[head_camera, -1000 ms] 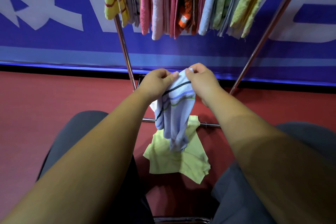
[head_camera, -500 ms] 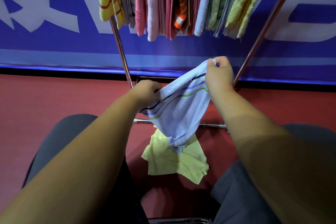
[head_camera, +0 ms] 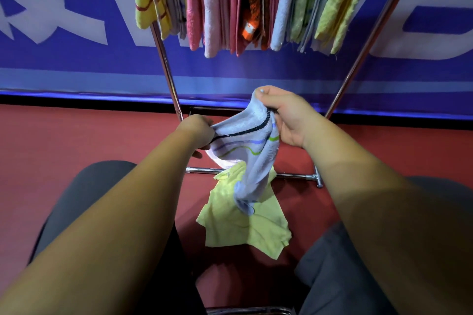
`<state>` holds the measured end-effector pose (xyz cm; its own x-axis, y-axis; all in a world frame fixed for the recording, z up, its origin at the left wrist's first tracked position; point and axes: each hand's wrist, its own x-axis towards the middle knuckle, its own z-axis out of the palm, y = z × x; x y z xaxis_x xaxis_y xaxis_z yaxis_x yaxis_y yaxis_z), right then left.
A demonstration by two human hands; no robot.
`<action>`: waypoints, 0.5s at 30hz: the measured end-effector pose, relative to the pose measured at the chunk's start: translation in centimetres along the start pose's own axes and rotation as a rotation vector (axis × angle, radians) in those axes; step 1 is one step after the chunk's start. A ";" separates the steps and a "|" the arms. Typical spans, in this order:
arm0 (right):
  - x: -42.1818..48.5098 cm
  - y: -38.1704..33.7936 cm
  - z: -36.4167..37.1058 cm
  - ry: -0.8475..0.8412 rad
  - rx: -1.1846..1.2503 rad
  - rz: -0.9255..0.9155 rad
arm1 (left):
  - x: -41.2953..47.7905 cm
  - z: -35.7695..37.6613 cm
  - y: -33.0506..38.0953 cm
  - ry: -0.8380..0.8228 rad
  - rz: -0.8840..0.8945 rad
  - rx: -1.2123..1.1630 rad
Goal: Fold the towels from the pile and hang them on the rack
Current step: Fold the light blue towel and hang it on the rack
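Head view: left hand (head_camera: 198, 133) and right hand (head_camera: 286, 116) grip the striped towel (head_camera: 245, 151).

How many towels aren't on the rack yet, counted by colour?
1 light blue striped towel, gripped by the left hand and the right hand
1 yellow-green towel, lying on the floor
Total: 2

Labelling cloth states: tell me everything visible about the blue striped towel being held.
The blue striped towel is pale blue terry-looking cloth with black, violet and green stripes. Bunched, unfolded, it hangs between the left hand and right hand, both gripping its top edge; its tail dangles over the yellow towel on the floor.
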<state>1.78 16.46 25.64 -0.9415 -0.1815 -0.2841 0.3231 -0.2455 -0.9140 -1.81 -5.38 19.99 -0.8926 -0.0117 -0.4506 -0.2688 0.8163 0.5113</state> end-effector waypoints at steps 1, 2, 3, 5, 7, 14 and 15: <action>-0.2 0.0 0.0 -0.047 -0.013 0.016 | -0.1 0.1 0.1 -0.021 -0.024 -0.078; -0.3 0.0 0.1 -0.082 -0.025 0.033 | -0.1 0.2 0.3 -0.036 -0.047 -0.160; -0.4 0.1 0.0 -0.105 -0.035 0.050 | -0.1 0.2 0.4 -0.046 -0.063 -0.233; -0.3 0.3 -0.1 -0.137 -0.053 0.078 | 0.4 0.3 0.3 -0.039 -0.056 -0.317; -0.1 0.6 -0.2 -0.162 -0.068 0.099 | 0.9 0.4 0.1 -0.005 -0.024 -0.363; 0.6 1.9 0.0 -0.129 -0.070 0.072 | 1.0 0.3 1.0 -0.036 0.146 -0.793; 0.9 2.1 -0.2 -0.084 -0.110 0.054 | 0.7 0.2 1.1 -0.049 0.200 -0.811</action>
<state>1.63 15.99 23.36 -0.9101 -0.2718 -0.3128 0.3563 -0.1277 -0.9256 -2.66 -4.35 20.04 -0.9395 0.1300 -0.3170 -0.3006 0.1315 0.9447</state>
